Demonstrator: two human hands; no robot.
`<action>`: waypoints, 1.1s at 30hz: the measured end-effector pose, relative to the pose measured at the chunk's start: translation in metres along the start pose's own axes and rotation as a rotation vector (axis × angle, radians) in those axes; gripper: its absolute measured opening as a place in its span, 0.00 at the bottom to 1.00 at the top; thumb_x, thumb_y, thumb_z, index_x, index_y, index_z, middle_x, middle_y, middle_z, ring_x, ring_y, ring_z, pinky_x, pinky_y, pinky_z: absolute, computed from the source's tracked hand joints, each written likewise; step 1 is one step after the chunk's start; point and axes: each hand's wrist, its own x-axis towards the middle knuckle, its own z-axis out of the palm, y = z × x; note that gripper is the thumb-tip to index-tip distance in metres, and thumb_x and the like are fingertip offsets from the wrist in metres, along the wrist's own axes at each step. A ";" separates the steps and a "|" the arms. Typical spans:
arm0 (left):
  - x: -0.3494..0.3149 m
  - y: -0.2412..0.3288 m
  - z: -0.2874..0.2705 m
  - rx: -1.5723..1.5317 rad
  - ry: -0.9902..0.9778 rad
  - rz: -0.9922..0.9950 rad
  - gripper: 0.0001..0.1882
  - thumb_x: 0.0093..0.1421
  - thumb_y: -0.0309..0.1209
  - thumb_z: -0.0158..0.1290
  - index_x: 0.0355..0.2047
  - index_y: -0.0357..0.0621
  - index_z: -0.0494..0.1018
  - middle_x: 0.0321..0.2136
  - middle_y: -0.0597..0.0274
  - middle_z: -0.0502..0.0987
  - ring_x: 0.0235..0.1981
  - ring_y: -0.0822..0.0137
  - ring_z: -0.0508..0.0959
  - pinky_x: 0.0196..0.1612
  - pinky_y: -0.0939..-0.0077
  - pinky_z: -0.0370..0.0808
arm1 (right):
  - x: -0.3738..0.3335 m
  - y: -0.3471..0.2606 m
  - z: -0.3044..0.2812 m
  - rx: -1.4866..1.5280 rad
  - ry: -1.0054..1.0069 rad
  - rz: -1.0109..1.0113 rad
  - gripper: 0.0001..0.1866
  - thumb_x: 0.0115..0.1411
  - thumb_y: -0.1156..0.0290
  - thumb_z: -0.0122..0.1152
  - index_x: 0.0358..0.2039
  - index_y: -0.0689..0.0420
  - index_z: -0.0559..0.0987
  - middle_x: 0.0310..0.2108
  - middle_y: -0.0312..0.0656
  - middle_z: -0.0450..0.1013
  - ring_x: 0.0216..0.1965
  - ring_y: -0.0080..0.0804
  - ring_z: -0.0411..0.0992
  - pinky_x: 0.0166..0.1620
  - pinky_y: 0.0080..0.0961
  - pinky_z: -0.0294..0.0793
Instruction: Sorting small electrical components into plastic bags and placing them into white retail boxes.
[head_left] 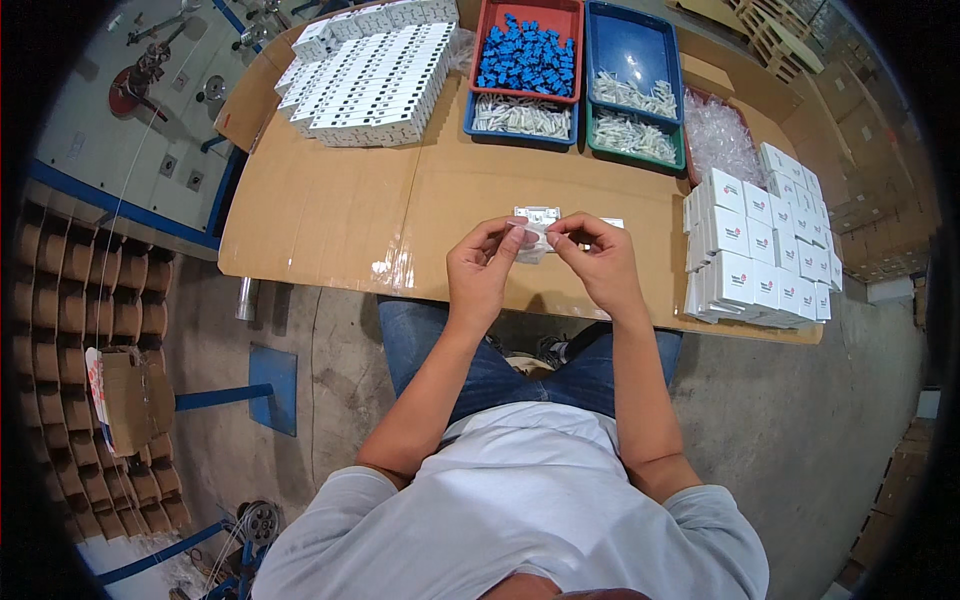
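Both hands meet over the near middle of the cardboard-covered table. A small clear plastic bag (530,240) is pinched between them. My left hand (480,270) grips its left side between thumb and fingers. My right hand (603,262) pinches its upper right edge, fingertips closed together. Just beyond the bag lies a flat white piece (538,213) with small details, partly covered by bag and fingers. Another white object (613,222) shows only in part behind my right hand. Whether the bag has anything inside, I cannot tell.
White boxes are stacked at the right (745,245) and in rows at the far left (375,75). At the back stand a red tray of blue parts (480,20), a blue tray (630,45) and lower trays of white pieces. Clear bags (718,135) fill another container.
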 end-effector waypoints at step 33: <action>-0.051 -0.054 -0.036 0.065 -0.136 -0.272 0.15 0.63 0.24 0.59 0.50 0.38 0.72 0.36 0.60 0.80 0.36 0.74 0.78 0.41 0.80 0.76 | -0.036 0.039 -0.009 -0.031 -0.404 0.363 0.08 0.63 0.79 0.55 0.41 0.63 0.80 0.25 0.29 0.72 0.27 0.11 0.67 0.29 0.13 0.66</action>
